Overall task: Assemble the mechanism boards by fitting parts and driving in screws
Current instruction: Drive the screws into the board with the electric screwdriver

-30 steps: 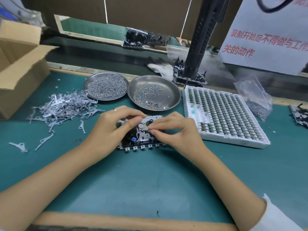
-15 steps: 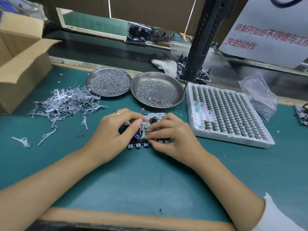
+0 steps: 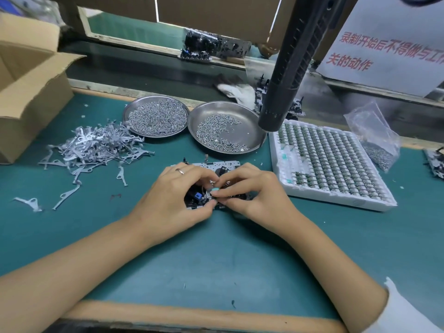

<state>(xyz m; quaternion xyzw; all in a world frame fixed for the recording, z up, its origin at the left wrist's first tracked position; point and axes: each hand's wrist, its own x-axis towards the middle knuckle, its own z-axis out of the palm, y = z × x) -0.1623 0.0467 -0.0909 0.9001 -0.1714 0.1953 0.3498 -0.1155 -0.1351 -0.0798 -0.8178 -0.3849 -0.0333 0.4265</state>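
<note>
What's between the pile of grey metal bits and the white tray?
In the head view, the mechanism board and both hands, left and right, sit between the grey pile and white tray.

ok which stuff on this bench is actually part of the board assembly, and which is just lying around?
In use or feeding the job:
mechanism board, held by left hand and right hand
two screw dishes
grey lever pile
white parts tray
hanging screwdriver

Lying about:
cardboard box
white glove
plastic bag
</note>
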